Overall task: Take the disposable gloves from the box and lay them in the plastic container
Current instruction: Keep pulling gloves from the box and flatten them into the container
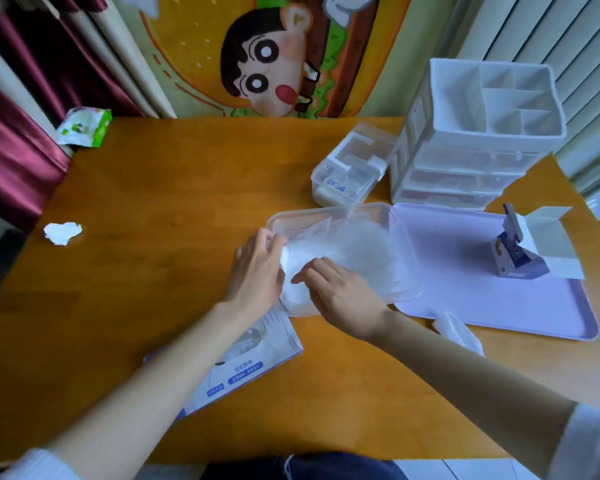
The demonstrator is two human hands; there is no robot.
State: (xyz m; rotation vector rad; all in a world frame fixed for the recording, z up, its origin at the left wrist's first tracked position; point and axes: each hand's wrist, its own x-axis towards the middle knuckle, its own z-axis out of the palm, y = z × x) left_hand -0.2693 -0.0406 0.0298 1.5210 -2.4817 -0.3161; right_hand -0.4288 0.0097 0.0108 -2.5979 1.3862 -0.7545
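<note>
Flat beneath the left forearm lies the glove box (243,362). Just beyond it, the left hand (255,268) curls round the bunched end of the disposable gloves (354,247) while the right hand (340,292) pinches them from above. The wad sits inside the clear plastic container (329,210). The gloves look weightless, limp and slippery, so they are probably best gathered at that bunched end.

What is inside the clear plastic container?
A pile of thin white gloves lies in the container. The left hand and right hand hold its near end, hiding that part. The container's bottom under the pile cannot be seen.
</note>
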